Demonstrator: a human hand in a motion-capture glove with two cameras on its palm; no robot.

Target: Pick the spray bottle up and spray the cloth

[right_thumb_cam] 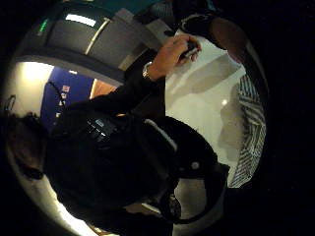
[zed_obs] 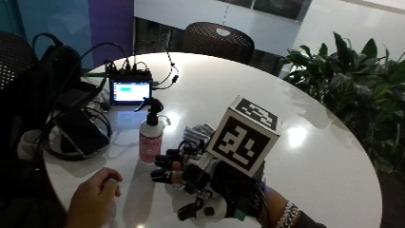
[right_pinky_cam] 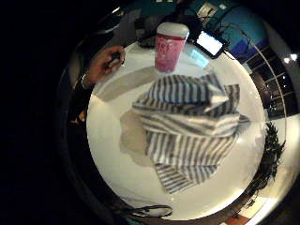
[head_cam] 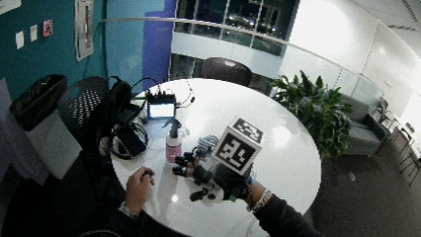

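While the gloved hand hovers, nothing is gripped:

Right hand: the gloved hand (zed_obs: 190, 173) hangs over the table, palm down, fingers (zed_obs: 166, 164) loosely spread and a little bent, holding nothing. It is above the cloth and just short of the bottle.

Bottle: the spray bottle (zed_obs: 150, 135) stands upright on the table, pink label, black trigger head, just beyond the gloved fingertips and apart from them. In the little-finger palm view it (right_pinky_cam: 169, 46) stands past the far edge of the cloth.

Cloth: a striped grey-and-white cloth (right_pinky_cam: 190, 124) lies crumpled on the table right under the palm. From outside only a bit of it (zed_obs: 199, 133) shows past the fingers, beside the bottle.

Left hand: the bare hand (zed_obs: 95, 197) rests on the table near the edge, fingers curled on a small dark thing (right_pinky_cam: 114, 60); what it is cannot be told. It lies apart from the bottle, on the person's side.

Table: round and white (zed_obs: 316, 156), glossy, with light glinting off it.

Far side: a small lit screen (zed_obs: 130, 91) with cables stands behind the bottle; a dark flat device (zed_obs: 81, 130) ringed by cable lies at the table's edge.

Room: a dark chair (zed_obs: 218, 42) beyond the table, leafy plants (zed_obs: 351, 80) to one side, teal and purple walls (head_cam: 99, 44).
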